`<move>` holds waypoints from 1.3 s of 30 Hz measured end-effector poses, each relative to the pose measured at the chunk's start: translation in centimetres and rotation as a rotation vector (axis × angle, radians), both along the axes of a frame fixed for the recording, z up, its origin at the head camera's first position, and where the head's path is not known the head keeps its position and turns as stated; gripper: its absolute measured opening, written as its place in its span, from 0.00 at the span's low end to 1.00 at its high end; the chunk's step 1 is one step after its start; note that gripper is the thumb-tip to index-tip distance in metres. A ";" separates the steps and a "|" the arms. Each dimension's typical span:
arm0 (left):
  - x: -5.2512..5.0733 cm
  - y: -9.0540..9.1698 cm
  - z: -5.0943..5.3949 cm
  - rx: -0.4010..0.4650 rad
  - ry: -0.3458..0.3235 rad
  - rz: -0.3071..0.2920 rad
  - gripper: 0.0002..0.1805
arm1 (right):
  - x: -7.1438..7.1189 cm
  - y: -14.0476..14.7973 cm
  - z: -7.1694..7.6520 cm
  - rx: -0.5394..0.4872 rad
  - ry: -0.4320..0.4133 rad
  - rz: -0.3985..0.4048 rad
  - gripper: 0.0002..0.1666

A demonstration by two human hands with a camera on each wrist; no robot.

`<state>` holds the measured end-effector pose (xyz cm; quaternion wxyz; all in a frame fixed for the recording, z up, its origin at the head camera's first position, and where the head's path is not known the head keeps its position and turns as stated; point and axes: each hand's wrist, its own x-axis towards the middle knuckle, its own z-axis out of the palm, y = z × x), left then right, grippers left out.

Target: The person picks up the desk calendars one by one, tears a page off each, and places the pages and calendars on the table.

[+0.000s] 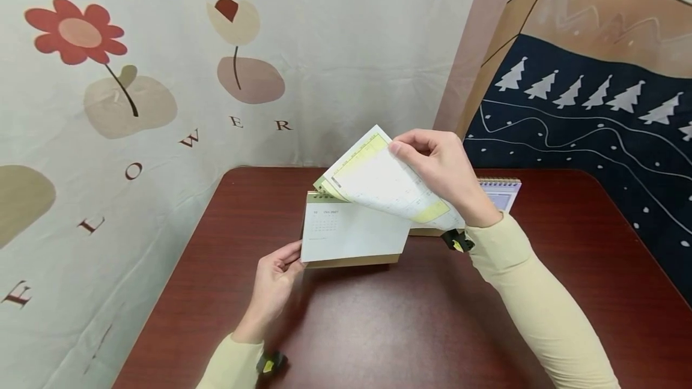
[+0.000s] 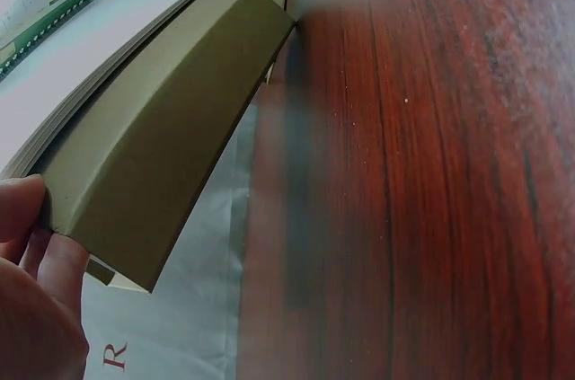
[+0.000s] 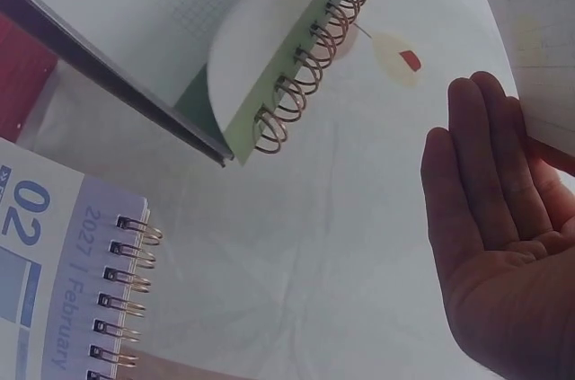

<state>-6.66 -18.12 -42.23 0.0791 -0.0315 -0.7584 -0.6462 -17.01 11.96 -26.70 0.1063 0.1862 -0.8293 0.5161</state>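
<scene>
A green-topped spiral desk calendar [image 1: 354, 236] is held tilted above the table, showing a white page with small print. My left hand [image 1: 274, 287] grips its lower left corner; in the left wrist view the thumb lies at the page edges and fingers go under the olive-brown cardboard stand [image 2: 171, 128]. Between thumb and fingers, my right hand [image 1: 440, 164] pinches a calendar page [image 1: 373, 179] with yellow-green bands, lifted and curving over the metal rings [image 3: 314, 57]. In the right wrist view the other fingers are extended beside the page, its pinch partly hidden.
Behind the right wrist stands a second spiral calendar [image 1: 503, 192], lavender, partly hidden; its page reads February 2027 in the right wrist view. Both are over a dark red-brown wooden table [image 1: 432, 329]. A printed cloth [image 1: 346, 47] hangs behind the table.
</scene>
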 end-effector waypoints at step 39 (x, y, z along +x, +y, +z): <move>0.7 0.2 0.1 0.003 0.009 -0.028 0.21 | -0.7 -0.2 -0.6 -0.106 0.010 -0.085 0.14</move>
